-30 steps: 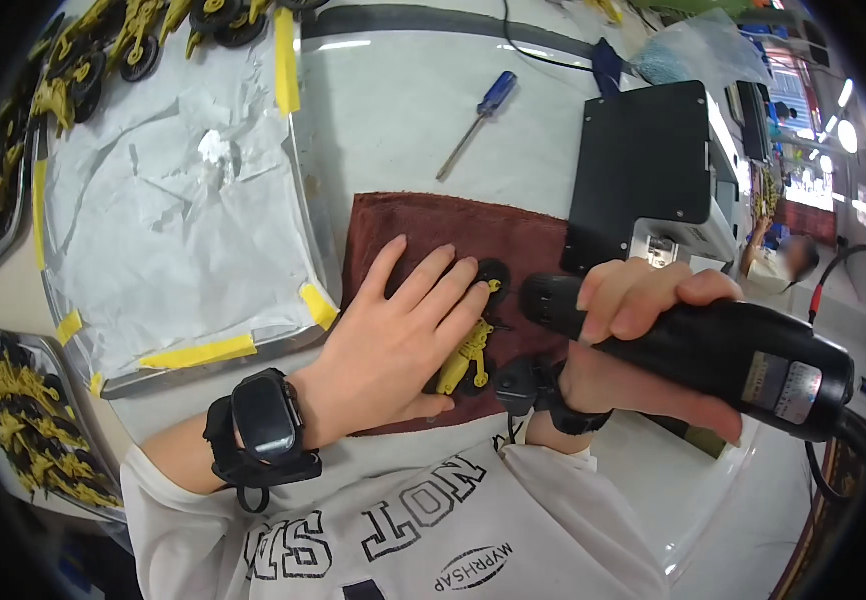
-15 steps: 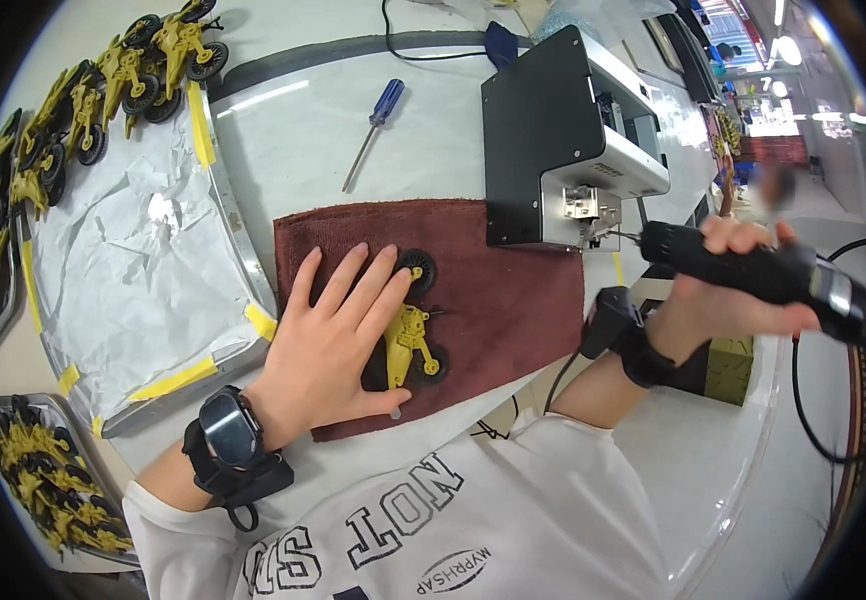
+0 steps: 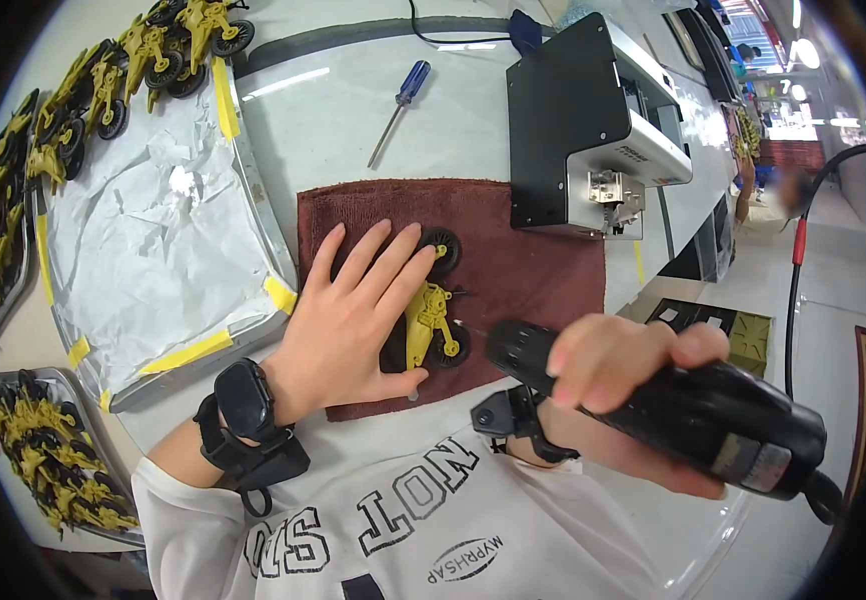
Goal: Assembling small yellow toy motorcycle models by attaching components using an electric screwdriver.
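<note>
My left hand lies flat with its fingers spread over a yellow toy motorcycle with black wheels, pressing it against a maroon cloth. Part of the toy is hidden under the palm. In my right hand is a black electric screwdriver, held with the fingers wrapped round its body. Its front end points left toward the toy's lower wheel, a little apart from it. The bit itself is hard to make out.
A box-shaped machine with a metal mouth stands beyond the cloth. Behind the cloth lies a blue-handled screwdriver. At left are a paper-lined tray, a row of yellow toy motorcycles and a tray of yellow parts. A cable hangs at right.
My right hand has brought the electric screwdriver from the machine's metal mouth leftward and nearer, beside the toy motorcycle. My left hand keeps its place on the toy; the whole view has shifted slightly.
</note>
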Demonstrator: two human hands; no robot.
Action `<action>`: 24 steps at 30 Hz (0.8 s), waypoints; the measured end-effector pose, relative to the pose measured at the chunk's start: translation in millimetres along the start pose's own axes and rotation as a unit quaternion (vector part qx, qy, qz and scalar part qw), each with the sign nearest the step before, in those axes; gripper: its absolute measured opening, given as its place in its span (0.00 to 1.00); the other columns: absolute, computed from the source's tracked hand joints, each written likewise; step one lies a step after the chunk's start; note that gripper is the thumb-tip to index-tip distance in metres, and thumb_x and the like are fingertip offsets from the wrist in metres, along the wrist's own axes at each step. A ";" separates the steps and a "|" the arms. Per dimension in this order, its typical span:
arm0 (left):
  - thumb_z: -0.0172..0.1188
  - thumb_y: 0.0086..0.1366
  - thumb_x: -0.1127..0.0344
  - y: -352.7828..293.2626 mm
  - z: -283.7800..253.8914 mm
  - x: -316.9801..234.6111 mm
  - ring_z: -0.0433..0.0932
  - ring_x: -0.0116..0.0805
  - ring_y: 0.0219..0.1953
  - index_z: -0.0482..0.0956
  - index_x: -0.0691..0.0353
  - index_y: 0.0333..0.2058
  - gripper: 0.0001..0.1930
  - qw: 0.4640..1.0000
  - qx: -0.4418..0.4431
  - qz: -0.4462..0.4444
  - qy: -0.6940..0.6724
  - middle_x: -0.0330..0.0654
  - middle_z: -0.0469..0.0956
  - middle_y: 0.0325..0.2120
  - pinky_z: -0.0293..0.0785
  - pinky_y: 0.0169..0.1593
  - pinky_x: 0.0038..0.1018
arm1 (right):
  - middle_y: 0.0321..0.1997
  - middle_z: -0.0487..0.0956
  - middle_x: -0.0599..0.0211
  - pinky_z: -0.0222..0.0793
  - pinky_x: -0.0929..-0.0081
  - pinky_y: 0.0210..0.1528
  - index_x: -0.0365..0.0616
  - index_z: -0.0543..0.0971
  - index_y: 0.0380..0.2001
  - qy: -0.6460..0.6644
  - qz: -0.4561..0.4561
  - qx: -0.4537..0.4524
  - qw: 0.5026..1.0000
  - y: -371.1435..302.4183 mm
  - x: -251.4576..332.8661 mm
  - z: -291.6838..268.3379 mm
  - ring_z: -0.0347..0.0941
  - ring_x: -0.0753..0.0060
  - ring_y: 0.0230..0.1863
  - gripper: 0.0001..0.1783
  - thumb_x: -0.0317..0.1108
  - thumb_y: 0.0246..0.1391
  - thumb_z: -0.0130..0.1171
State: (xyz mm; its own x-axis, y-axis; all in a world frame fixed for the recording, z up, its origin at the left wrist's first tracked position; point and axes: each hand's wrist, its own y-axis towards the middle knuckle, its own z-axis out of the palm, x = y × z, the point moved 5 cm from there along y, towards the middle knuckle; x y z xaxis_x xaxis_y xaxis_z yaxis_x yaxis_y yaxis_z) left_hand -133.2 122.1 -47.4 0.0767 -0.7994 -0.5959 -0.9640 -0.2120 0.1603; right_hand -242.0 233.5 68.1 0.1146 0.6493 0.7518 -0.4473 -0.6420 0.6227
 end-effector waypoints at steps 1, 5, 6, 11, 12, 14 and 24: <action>0.68 0.38 0.48 0.2 -0.4 0.0 0.56 0.50 0.62 0.59 0.62 0.59 0.50 1.000 -0.001 0.001 -0.001 0.49 0.58 0.60 0.47 0.63 0.51 | 0.23 0.71 0.61 0.64 0.67 0.24 0.37 0.58 0.51 -0.012 0.011 0.002 1.000 -0.1 -4.4 2.0 0.69 0.64 0.18 0.49 0.72 0.44 0.53; 0.66 0.39 0.44 -1.5 3.7 1.6 0.55 0.51 0.63 0.58 0.60 0.60 0.50 1.000 0.004 0.000 -0.004 0.49 0.57 0.61 0.45 0.64 0.51 | 0.21 0.71 0.60 0.65 0.66 0.24 0.37 0.59 0.50 -0.016 0.028 -0.003 0.999 0.2 -15.9 1.6 0.69 0.62 0.17 0.51 0.75 0.41 0.52; 0.66 0.39 0.44 -1.8 4.7 2.2 0.55 0.51 0.63 0.58 0.60 0.60 0.50 1.000 0.005 0.002 -0.008 0.49 0.57 0.61 0.45 0.64 0.51 | 0.20 0.71 0.61 0.65 0.65 0.23 0.37 0.60 0.49 -0.014 0.025 -0.010 1.000 0.4 -18.8 0.8 0.68 0.62 0.15 0.52 0.76 0.40 0.52; 0.66 0.39 0.43 -1.3 4.2 3.0 0.55 0.51 0.63 0.57 0.59 0.61 0.50 1.000 0.014 0.004 -0.010 0.49 0.56 0.62 0.45 0.64 0.51 | 0.17 0.70 0.62 0.63 0.67 0.20 0.38 0.62 0.47 -0.031 0.051 -0.049 0.997 -1.2 -37.7 -0.5 0.66 0.64 0.13 0.55 0.81 0.35 0.48; 0.67 0.39 0.45 -1.7 4.0 3.3 0.55 0.50 0.63 0.57 0.60 0.61 0.51 1.000 0.014 0.003 -0.009 0.49 0.56 0.61 0.47 0.63 0.50 | 0.17 0.70 0.62 0.63 0.68 0.19 0.38 0.63 0.47 -0.024 0.045 -0.036 0.998 -0.9 -42.0 -0.7 0.66 0.65 0.12 0.56 0.82 0.34 0.47; 0.69 0.38 0.46 -1.8 4.4 4.3 0.55 0.49 0.63 0.56 0.61 0.61 0.51 1.000 0.015 0.000 -0.011 0.48 0.56 0.61 0.48 0.63 0.49 | 0.17 0.70 0.62 0.63 0.70 0.18 0.38 0.63 0.46 -0.021 0.041 -0.045 0.998 0.0 -47.9 -1.8 0.66 0.65 0.13 0.56 0.83 0.32 0.46; 0.67 0.39 0.42 -3.1 6.4 4.7 0.55 0.53 0.62 0.63 0.42 0.59 0.45 1.000 0.020 0.017 -0.002 0.51 0.54 0.62 0.46 0.62 0.53 | 0.20 0.71 0.57 0.66 0.68 0.21 0.36 0.61 0.49 0.026 0.018 0.000 0.999 -1.5 -45.1 -8.9 0.68 0.63 0.16 0.54 0.76 0.34 0.54</action>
State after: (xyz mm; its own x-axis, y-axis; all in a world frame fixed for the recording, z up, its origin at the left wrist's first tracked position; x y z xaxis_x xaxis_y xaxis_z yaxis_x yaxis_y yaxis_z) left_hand -131.4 122.6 -55.8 0.0428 -0.8034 -0.5939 -0.9755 -0.1620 0.1489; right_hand -254.4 208.8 31.3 0.0522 0.6464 0.7612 -0.4509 -0.6649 0.5955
